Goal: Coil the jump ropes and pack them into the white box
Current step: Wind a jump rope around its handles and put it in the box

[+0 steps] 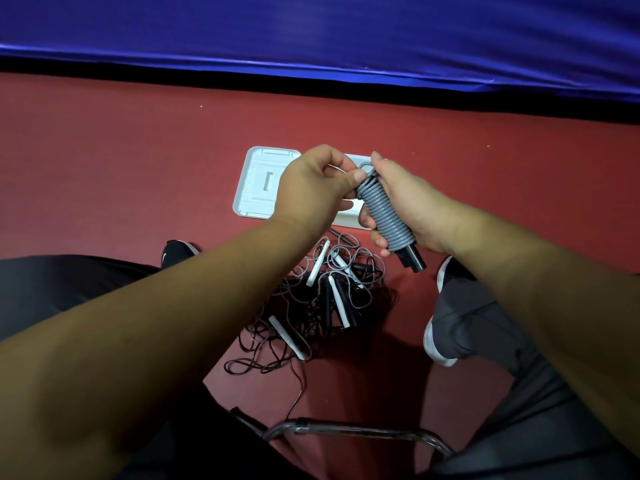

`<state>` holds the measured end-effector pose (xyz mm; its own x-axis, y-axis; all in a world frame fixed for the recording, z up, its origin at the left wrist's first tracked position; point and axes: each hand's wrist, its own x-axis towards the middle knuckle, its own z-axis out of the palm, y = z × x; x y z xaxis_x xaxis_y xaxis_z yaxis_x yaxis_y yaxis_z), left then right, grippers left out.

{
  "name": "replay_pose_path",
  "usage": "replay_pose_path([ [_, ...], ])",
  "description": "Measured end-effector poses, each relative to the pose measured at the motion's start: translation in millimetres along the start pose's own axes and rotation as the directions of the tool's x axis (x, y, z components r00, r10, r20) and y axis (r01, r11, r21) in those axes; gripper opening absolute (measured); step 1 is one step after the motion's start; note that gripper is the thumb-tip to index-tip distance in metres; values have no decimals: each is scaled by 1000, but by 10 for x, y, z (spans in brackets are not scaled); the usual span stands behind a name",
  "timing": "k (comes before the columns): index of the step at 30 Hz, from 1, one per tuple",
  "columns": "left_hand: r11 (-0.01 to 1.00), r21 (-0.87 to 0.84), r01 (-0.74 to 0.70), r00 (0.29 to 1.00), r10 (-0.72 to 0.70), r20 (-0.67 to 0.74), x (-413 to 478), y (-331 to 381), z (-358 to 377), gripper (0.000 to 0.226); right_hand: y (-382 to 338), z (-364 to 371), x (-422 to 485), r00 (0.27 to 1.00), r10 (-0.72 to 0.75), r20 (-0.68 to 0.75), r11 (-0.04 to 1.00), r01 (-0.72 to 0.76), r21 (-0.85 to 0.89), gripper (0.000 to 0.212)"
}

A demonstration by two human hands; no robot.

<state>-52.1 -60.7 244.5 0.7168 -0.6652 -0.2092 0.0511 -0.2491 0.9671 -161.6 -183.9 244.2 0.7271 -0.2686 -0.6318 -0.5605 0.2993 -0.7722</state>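
The right hand [401,202] is gripping the wound grey rope [382,209] while the left hand [311,185] is pinching its end, likely needing tucking before boxing in the white box [256,181].

Box [256,188] lies farthest on the floor [121,168]; rope tangle [322,299] nearer — between the shoes [433,341]; coiled rope [384,213] over the box's near edge.

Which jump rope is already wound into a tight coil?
The grey rope wound round a black handle, gripped in the right hand while the left hand pinches its top loop. The other ropes lie loose and tangled on the floor.
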Motion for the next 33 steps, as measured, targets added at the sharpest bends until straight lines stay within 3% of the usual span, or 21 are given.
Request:
replay_pose_path([
  [7, 997, -35, 74, 997, -73, 6, -19, -21, 27, 14, 59, -3, 21, 999, 22, -23, 1000, -23, -18, 66],
  [15, 915, -204, 349, 934, -323, 152, 57, 117, -75, 18, 3, 40, -9, 997, -17, -79, 993, 8, -121, 50],
  [23, 928, -208, 308, 950, -289, 118, 84, 157, -49, 15, -12, -8, 4, 989, -83, -126, 988, 66, -138, 49],
  [33, 855, -311, 414, 910, -377, 175, 128, 174, -46, 18, -39, -2, -15, 980, -135, -146, 978, 107, -181, 45],
])
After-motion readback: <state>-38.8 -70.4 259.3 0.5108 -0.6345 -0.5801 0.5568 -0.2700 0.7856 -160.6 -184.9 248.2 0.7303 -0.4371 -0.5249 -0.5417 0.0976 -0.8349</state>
